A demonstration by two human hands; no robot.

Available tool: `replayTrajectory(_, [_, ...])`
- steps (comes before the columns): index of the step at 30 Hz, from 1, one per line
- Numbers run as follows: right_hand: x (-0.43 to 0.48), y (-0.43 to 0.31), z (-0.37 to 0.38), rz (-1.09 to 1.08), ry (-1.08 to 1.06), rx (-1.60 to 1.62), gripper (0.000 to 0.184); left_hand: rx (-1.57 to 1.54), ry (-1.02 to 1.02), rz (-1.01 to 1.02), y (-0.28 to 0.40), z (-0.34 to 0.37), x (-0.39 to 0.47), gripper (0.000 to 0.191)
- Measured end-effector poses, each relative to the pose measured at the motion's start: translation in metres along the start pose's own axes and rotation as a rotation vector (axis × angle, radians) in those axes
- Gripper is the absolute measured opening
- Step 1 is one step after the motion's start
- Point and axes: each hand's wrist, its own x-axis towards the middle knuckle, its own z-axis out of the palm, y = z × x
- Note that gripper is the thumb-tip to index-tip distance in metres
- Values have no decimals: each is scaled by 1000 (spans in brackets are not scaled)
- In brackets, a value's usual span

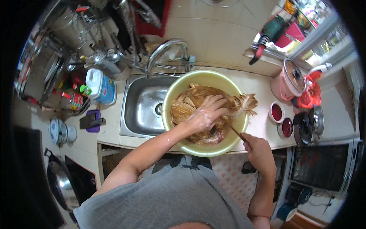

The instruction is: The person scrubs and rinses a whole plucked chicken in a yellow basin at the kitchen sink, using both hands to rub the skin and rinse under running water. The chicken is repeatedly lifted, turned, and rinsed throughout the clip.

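Observation:
A feathered brown bird (183,102), which looks like a chicken, lies in a wide pale-green plastic basin (211,76). Its pale feathered end (247,104) sticks out over the right rim. My left hand (207,113) is on the bird's body, palm down with the fingers curled; whether they grip feathers cannot be made out. In my right hand (257,148), over the basin's lower right rim, is a slim brown stick (238,133), wooden by its look. Its far end reaches into the basin beside the bird, and the tip is hidden.
The basin overlaps a steel sink (143,108) with a curved faucet (165,43) behind. Two small bowls of dark red liquid, one white bowl (276,112) and one glass-like bowl (286,128), stand right, near a lidded pink pot (286,83). Left is a detergent jug (101,87).

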Motion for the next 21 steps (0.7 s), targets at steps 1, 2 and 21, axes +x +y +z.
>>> replayTrajectory(1, [16, 0, 3, -76, 50, -35, 41, 4, 62, -41, 1, -7, -13, 46])
replayTrajectory(2, [34, -2, 7, -155, 99, -70, 42, -37, 169, -103, 1, -17, -27, 36])
replayTrajectory(21, [132, -8, 44, -468, -244, -759, 63, 102, 310, -897, -25, -15, -133, 76])
